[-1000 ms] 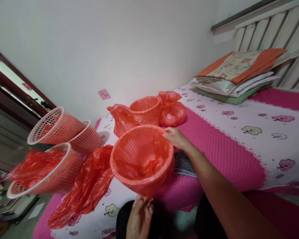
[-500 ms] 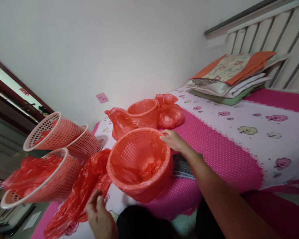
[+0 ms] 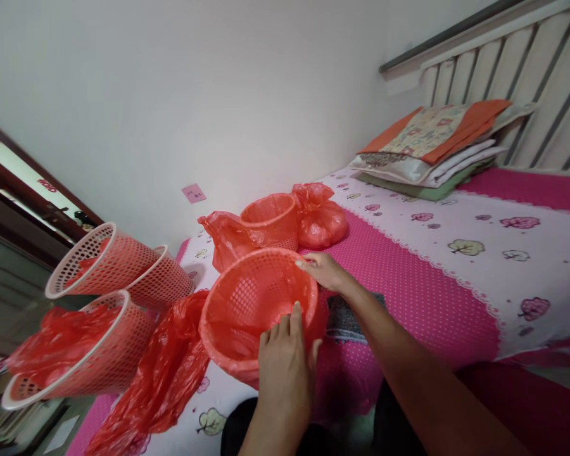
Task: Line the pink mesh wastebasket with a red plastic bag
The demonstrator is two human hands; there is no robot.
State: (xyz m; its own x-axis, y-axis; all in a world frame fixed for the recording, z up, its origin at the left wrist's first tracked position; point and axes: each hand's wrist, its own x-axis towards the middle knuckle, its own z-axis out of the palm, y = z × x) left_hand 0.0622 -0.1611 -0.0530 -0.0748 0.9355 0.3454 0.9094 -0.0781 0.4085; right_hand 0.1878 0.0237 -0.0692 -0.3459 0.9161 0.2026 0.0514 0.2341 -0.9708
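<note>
A mesh basket lined with a red plastic bag (image 3: 247, 304) lies tilted on the bed in front of me, its mouth facing me. My right hand (image 3: 323, 270) grips the far right of its rim, fingers curled over the bag's edge. My left hand (image 3: 285, 361) rests on the near rim, fingers together and pressed on the red plastic, reaching into the mouth. A loose red bag (image 3: 171, 373) lies just left of the basket.
Three mesh baskets (image 3: 109, 266) with red bags lie stacked at the left edge of the bed. Behind stand another lined basket (image 3: 270, 218) and two filled red bags (image 3: 320, 215). Folded bedding and a pillow (image 3: 432, 145) lie by the headboard. A grey cloth (image 3: 346, 316) lies by my right arm.
My left hand left the basket's underside, swept past the loose red bag at the left, and now lies on the basket's near rim. My right hand stayed on the far rim.
</note>
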